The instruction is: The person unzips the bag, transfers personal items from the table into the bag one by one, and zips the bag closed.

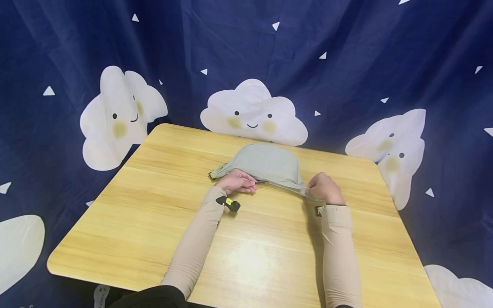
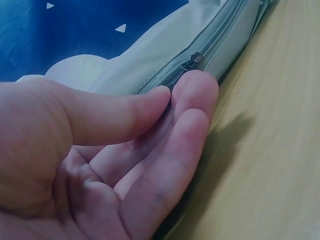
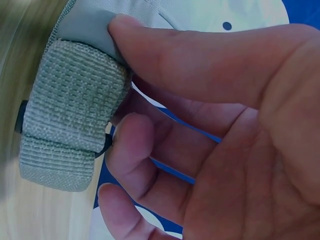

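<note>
A pale grey-green waist bag (image 1: 265, 160) lies toward the far side of the table, its curved edge away from me. My left hand (image 1: 236, 182) is at the near left of the bag, thumb and fingertip pinched together at the zipper. In the left wrist view, the dark zipper slider (image 2: 194, 60) shows just past the fingertips, and its pull is mostly hidden by them. My right hand (image 1: 325, 188) grips the bag's right end between thumb and fingers. Beside those fingers, the folded woven strap (image 3: 75, 95) hangs in the right wrist view.
The light wood table (image 1: 246, 239) has rounded corners. Behind it hangs a dark blue curtain (image 1: 231, 38) printed with white clouds and triangles. A green strap end with a dark buckle (image 1: 213, 174) sticks out at the bag's left.
</note>
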A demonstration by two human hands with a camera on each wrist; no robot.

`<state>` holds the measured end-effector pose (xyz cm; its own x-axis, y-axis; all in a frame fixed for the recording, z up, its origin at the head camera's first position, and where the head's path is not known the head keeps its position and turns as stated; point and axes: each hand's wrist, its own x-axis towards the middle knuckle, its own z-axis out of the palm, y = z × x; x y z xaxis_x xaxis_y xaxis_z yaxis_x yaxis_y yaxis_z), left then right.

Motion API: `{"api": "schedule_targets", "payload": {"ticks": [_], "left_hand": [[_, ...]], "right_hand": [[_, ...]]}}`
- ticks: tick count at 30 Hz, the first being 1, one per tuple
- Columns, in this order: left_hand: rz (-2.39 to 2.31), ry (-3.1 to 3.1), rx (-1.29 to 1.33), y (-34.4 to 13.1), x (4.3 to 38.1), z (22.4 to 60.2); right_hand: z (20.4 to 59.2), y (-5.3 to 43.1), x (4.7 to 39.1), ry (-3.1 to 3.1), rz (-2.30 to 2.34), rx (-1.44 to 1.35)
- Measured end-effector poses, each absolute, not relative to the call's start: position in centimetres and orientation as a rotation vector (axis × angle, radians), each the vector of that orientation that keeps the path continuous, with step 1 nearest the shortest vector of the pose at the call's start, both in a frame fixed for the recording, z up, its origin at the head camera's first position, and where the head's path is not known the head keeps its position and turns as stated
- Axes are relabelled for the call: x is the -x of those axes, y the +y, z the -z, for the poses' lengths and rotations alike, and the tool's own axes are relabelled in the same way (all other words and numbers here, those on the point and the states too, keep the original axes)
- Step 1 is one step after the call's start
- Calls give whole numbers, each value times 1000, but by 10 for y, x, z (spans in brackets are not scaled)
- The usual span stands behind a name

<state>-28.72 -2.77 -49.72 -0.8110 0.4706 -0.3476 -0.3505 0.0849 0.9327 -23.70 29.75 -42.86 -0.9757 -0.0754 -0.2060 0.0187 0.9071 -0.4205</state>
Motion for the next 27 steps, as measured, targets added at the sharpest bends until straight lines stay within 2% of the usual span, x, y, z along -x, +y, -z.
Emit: {"api": "schedule_targets", "payload": {"ticks": [27], "left_hand": [[-1806, 1768, -126, -35, 288, 498]], "right_hand": [[429, 297, 237, 2835, 659, 46]]}}
